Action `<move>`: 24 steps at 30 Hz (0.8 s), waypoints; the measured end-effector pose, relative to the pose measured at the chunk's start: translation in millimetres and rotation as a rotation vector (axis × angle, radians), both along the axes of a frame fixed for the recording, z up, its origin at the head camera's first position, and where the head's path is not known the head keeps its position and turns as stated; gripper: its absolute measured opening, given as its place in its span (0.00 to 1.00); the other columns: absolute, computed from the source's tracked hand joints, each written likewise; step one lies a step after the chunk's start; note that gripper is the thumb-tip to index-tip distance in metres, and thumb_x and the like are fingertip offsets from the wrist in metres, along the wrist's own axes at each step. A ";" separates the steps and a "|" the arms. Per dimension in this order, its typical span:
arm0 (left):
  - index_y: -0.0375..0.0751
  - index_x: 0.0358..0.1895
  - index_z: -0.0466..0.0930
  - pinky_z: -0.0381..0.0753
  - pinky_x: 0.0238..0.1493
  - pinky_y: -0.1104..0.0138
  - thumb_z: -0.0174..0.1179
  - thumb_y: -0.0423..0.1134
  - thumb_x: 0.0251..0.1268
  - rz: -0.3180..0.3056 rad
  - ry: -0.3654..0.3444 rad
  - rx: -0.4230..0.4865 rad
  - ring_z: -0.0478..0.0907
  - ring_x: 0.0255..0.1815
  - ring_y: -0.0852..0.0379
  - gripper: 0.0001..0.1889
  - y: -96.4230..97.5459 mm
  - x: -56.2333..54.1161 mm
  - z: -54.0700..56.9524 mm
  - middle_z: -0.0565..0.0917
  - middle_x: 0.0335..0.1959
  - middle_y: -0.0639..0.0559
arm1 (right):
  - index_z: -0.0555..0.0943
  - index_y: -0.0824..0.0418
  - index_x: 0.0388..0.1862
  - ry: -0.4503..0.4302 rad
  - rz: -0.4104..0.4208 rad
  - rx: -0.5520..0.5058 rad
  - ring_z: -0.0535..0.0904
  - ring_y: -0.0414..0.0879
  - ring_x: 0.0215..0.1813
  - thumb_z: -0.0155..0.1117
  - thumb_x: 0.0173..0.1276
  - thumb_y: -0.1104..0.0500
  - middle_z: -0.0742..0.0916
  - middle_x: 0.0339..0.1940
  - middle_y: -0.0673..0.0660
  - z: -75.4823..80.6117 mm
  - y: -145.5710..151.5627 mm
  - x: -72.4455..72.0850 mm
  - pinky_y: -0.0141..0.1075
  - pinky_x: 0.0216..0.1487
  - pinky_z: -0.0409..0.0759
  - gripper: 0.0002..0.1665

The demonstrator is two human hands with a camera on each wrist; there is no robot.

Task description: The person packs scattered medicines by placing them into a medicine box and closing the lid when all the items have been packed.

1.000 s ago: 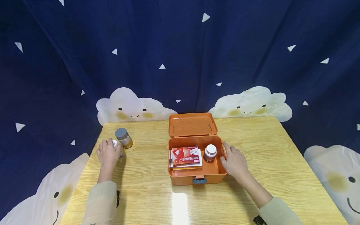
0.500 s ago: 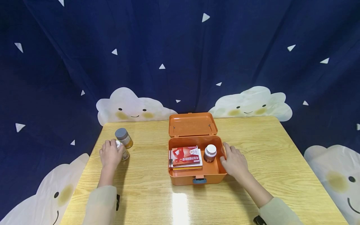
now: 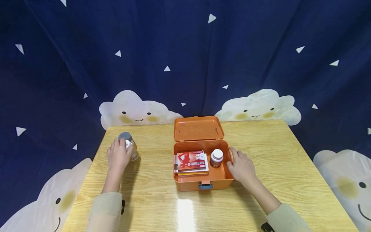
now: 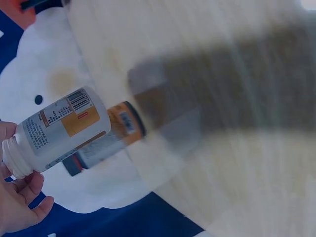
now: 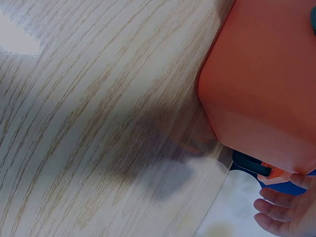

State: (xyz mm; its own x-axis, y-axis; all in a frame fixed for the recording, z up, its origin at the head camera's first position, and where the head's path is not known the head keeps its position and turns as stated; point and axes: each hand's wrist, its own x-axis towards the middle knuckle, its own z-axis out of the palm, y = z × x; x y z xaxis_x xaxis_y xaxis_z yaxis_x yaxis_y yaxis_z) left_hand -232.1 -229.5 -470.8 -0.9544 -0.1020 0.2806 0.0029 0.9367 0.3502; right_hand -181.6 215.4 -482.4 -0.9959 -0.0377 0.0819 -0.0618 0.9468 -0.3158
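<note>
A white pill bottle (image 4: 64,131) is in my left hand (image 3: 117,156), whose fingers pinch it around the neck and cap. The left wrist view shows its printed label and its base pointing away from the hand. Just behind it stands a grey-capped bottle (image 3: 125,135) with an orange-and-white label, partly covered by the held bottle. My right hand (image 3: 242,166) grips the right wall of an orange medicine box (image 3: 185,186), thumb over the rim and fingers along the outside. The right wrist view shows the other fingers (image 5: 276,212) hanging loosely beside the wall.
Inside the box are a stack of medicine packs with a red one (image 3: 191,160) on top, and a white-capped bottle (image 3: 216,158). Its lid (image 3: 199,128) lies back, open. A blue latch (image 3: 205,186) is at the front. Around the wooden table (image 3: 156,206) hangs a dark blue curtain (image 3: 185,58).
My left hand has moved right with the white pill bottle, which now overlaps the grey-capped bottle in the head view. The right hand and the box have stayed put.
</note>
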 end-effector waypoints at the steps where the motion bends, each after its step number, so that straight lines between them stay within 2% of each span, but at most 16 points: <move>1: 0.28 0.48 0.67 0.61 0.48 0.45 0.50 0.45 0.62 -0.007 0.010 0.002 0.65 0.46 0.36 0.21 2.0 -0.4 2.3 0.68 0.42 0.34 | 0.62 0.62 0.65 -0.001 0.000 0.001 0.73 0.64 0.48 0.52 0.59 0.55 0.76 0.50 0.67 0.2 0.0 0.1 0.57 0.43 0.70 0.33; 9: 0.29 0.48 0.69 0.61 0.52 0.46 0.51 0.45 0.61 -0.048 0.067 0.011 0.66 0.47 0.37 0.21 19.6 -5.0 22.0 0.70 0.43 0.35 | 0.62 0.61 0.65 -0.011 -0.005 -0.004 0.72 0.63 0.49 0.52 0.60 0.55 0.76 0.51 0.67 0.7 -0.3 0.0 0.57 0.43 0.70 0.33; 17: 0.29 0.50 0.69 0.57 0.58 0.46 0.50 0.47 0.63 -0.104 0.065 0.003 0.65 0.50 0.38 0.22 39.7 -10.7 39.7 0.69 0.45 0.36 | 0.62 0.61 0.65 -0.007 -0.004 -0.008 0.72 0.63 0.49 0.53 0.59 0.55 0.76 0.51 0.67 1.1 -0.6 0.4 0.57 0.44 0.70 0.33; 24: 0.31 0.51 0.69 0.59 0.56 0.46 0.49 0.46 0.62 -0.144 0.091 -0.009 0.65 0.53 0.39 0.22 57.3 -16.6 52.1 0.69 0.48 0.37 | 0.62 0.61 0.65 -0.003 -0.004 -0.010 0.72 0.63 0.49 0.53 0.59 0.55 0.76 0.50 0.67 -0.8 -0.1 -0.3 0.57 0.44 0.70 0.34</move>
State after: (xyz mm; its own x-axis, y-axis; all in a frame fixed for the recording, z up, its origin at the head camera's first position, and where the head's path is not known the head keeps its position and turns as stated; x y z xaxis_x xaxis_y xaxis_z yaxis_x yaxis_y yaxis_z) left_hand -248.8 -172.2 -418.7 -0.9295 0.0367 0.3670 0.1686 0.9273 0.3342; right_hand -181.9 215.3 -483.2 -0.9963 -0.0332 0.0797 -0.0575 0.9439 -0.3253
